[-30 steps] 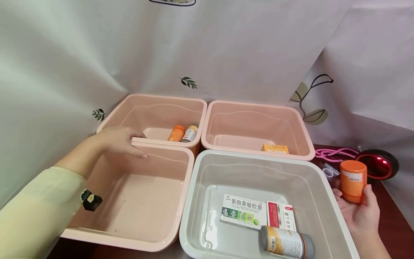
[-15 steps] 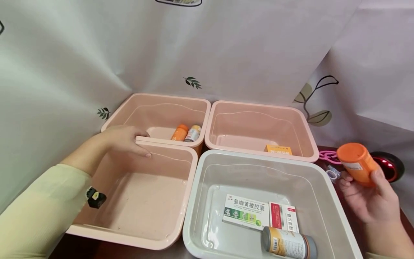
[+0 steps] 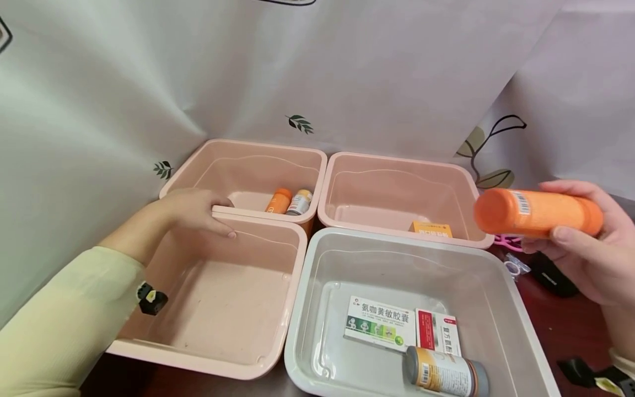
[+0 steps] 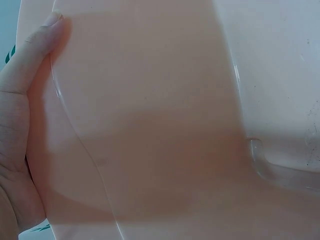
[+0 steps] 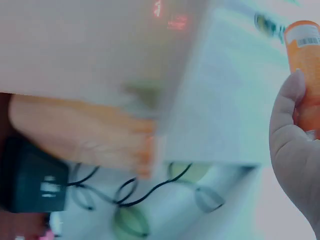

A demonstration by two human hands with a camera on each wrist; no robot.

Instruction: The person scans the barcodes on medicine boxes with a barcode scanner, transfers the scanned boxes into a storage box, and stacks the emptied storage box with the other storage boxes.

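Leaf-printed sheeting fills the upper frame; dark red tabletop shows lower right. Four bins on it: gray bin lower centre-right, lower-left pink bin, upper-left pink bin, upper-right pink bin.

Your left hand, left of centre, grips the back rim of the lower-left pink bin, thumb inside; other fingers partly hidden. Your right hand, right edge, has fingers and thumb wrapped round the big orange bottle, raised, roughly level, barcode visible.

Step in hand looks like handling that bottle, held up, not set down. Next move likely calls for a firm grip and clearance over the rims; depth to them can't be told.

Gray bin holds a yellow-and-white bottle on its side, white-and-green box, red-and-white box. Upper-left pink bin: small orange bottle beside yellow-capped bottle. Upper-right pink bin: orange box.
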